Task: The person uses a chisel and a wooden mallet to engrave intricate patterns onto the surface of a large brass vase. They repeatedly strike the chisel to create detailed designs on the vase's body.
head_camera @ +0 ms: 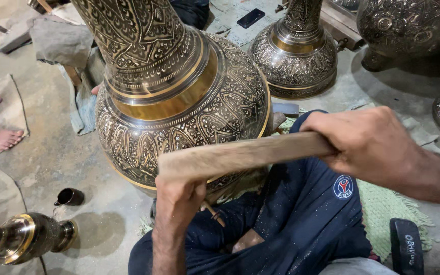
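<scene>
Wooden stick (240,155) lies crosswise against the lower belly of the large engraved brass vase (179,102), which stands on the concrete floor (52,153) before my crossed legs; right hand (367,145) is clamped round one end, left hand (179,198) pinches the other. I judge the risk as slippage: uneven pressure could skid the stick across the engraving or tip the vase toward the smaller vase (296,51) behind.

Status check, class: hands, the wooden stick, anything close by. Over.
Left hand, right hand both gripping wooden stick. Stick against engraved brass vase. Small cup on floor, apart.
</scene>
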